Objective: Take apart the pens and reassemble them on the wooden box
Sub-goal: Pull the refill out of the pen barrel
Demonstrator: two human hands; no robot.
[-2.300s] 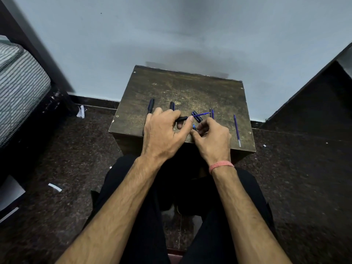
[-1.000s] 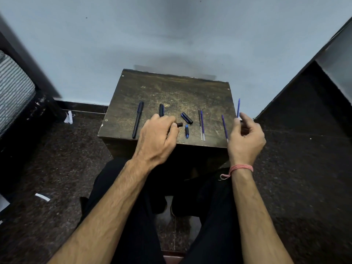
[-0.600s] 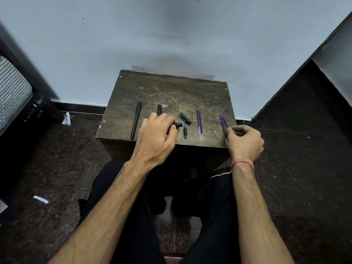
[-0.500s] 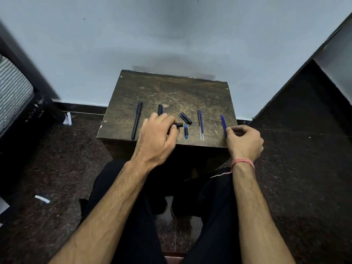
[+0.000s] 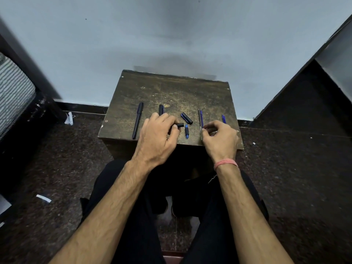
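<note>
The dark wooden box [image 5: 171, 92] stands in front of my knees. On its top lie a whole black pen [image 5: 138, 121], a black barrel piece [image 5: 161, 109], a black cap [image 5: 187, 118] and a small blue piece [image 5: 187, 131]. My left hand [image 5: 158, 138] grips a black pen barrel [image 5: 180, 125] whose end sticks out to the right of my fingers. Two thin refills [image 5: 200, 119] lie side by side. My right hand [image 5: 219, 138] has curled fingers whose tips pinch the near part of one of these refills. Another blue refill [image 5: 223, 118] shows behind that hand.
The box stands against a pale wall [image 5: 171, 35]. A striped mattress [image 5: 13, 92] is at the left and a dark slanted panel [image 5: 304, 92] at the right. Paper scraps [image 5: 43, 198] lie on the dark speckled floor. My legs in black trousers are below the box.
My right hand set a blue refill down at the box's right side, then moved left to the pair of refills. My left hand stayed on the black barrel.
</note>
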